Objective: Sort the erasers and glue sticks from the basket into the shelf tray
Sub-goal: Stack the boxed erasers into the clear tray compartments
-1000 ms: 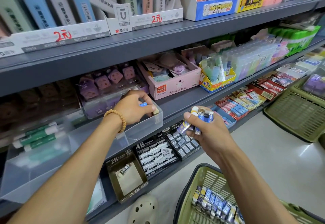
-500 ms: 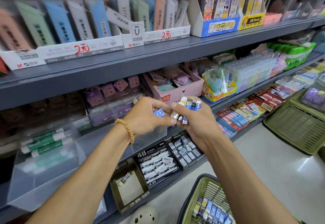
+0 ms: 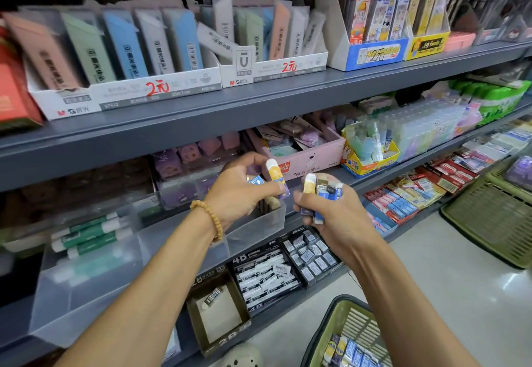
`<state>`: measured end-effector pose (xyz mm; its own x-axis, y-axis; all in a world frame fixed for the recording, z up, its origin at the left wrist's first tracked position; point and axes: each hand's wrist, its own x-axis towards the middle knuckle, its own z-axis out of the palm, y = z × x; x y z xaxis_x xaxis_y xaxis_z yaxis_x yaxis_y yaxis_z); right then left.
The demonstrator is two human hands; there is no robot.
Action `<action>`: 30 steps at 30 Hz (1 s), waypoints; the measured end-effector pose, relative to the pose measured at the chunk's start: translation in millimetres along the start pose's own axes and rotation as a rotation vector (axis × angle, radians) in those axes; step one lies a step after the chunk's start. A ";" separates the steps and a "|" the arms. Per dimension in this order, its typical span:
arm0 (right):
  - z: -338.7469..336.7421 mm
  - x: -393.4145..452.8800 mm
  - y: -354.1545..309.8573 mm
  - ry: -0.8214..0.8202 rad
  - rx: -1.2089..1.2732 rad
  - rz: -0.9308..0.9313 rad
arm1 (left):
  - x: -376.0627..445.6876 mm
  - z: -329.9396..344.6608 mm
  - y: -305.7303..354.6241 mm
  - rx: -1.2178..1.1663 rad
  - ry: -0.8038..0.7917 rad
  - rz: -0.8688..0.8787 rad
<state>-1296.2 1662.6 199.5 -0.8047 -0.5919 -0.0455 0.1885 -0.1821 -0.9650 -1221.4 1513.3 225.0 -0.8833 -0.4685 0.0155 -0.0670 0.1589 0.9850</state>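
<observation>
A: Where does the glue stick [image 3: 275, 177] sit relative to the tray?

B: The left hand [image 3: 241, 194] pinches it upright, long axis near vertical, white cap on top, just above the right end of the clear shelf tray [image 3: 253, 227]. A small blue eraser [image 3: 256, 180] is tucked in the same hand's fingers. The tray compartment lies directly below and slightly nearer than the hand, so I judge the coming move to be a short drop straight down.

A: And the other hand?

B: The right hand [image 3: 325, 208] is clenched around a bundle of erasers and glue sticks [image 3: 324, 191], just beside the left hand, almost touching it. The left hand is the nearer one to the tray; the right hangs off the tray's right end, over the black 4B eraser boxes [image 3: 285, 268].

A: What is in the tray already?

B: Towards its left end, several green-and-white glue sticks [image 3: 89, 234] lie on their sides, long axes running left to right. Under the left hand the frosted wall hides most of what is inside; I cannot tell how full that part is.

A: The surroundings?

B: A grey shop shelf [image 3: 259, 102] with stationery boxes above and beside. The green basket [image 3: 345, 335] sits low and near on the right, more erasers in it, so the sorting looks unfinished. A second green basket [image 3: 489, 222] stands on the pale floor [image 3: 431, 280] far right.
</observation>
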 end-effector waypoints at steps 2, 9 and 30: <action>3.3 0.1 3.4 -0.010 -0.062 -0.015 | 2.5 -0.8 -2.3 0.002 -0.007 -0.010; 8.5 8.0 5.1 0.059 -0.125 -0.060 | 3.0 -4.1 -0.5 0.105 -0.142 -0.011; -17.5 39.2 11.3 0.115 -0.174 0.095 | 74.0 -62.1 -16.7 0.737 0.113 0.095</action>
<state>-1335.4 1651.1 182.2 -0.8487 -0.5048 -0.1581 0.1747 0.0145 -0.9845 -1256.8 1422.1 220.4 -0.8504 -0.5038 0.1514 -0.3211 0.7250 0.6093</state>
